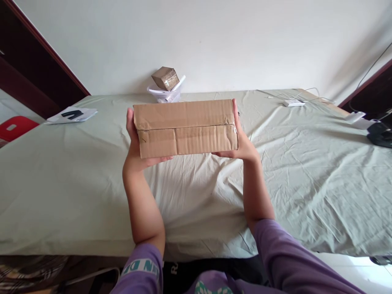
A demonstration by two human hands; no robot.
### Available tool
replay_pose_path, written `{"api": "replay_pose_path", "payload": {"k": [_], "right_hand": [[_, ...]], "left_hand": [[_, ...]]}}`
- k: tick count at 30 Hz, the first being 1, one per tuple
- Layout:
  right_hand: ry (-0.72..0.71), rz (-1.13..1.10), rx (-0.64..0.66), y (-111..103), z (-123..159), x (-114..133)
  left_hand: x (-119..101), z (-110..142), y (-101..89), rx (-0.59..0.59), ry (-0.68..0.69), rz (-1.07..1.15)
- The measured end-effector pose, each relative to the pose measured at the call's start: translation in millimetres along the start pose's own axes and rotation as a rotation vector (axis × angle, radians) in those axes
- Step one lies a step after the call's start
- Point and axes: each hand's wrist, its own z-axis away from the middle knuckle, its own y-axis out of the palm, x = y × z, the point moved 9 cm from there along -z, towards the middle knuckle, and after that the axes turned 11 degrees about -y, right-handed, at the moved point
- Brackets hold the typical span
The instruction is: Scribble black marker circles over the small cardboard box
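Note:
A brown cardboard box (186, 128) is held up over the cloth-covered table, with a seam running along the side that faces me. My left hand (134, 143) grips its left end, thumb up the side and fingers under the bottom edge. At the right end, my right hand (241, 141) holds it the same way, thumb upright and fingertips beneath. Both hands are closed on the box; its far side is hidden.
Behind the box, a clear plastic tub (167, 96) holds a smaller cardboard box (165, 77). Papers (87, 116) with a black object (72, 114) lie at the left. A white power strip (294, 103) with cables is at the back right. The wrinkled pale-green cloth (306, 175) covers the table.

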Motion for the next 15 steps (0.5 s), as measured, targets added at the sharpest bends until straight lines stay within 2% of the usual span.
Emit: {"api": "replay_pose_path", "payload": {"k": [3,5,7,9,10,12,13,15], "right_hand": [[-0.037,0.093,-0.041,-6.5,-1.2,2.9],[-0.068,0.201,-0.077,-7.5,-1.4,6.4],[-0.118,0.342,-0.084,-0.6,-1.6,15.4],[-0.191,0.47,-0.053,14.2,-2.2,30.7],[-0.23,0.519,-0.029,22.7,-2.4,39.8],[-0.285,0.581,0.018,35.4,-2.2,56.1],[-0.291,0.597,0.036,37.5,-1.9,61.6],[-0.263,0.611,0.026,29.2,-0.6,65.3]], "left_hand": [[-16.4,-5.1,-8.2,-0.004,0.013,-0.147],[-40.6,-5.8,-6.9,-0.013,0.026,-0.272],[-70.4,-4.4,6.6,0.014,0.043,-0.386],[-88.7,-3.1,30.4,0.09,-0.014,-0.54],[-98.6,-1.8,42.0,0.115,0.013,-0.575],[-106.9,-0.5,58.2,0.15,0.051,-0.558],[-105.5,-0.8,60.2,0.147,0.062,-0.506],[-86.8,-4.5,49.6,0.094,-0.02,-0.345]]}}
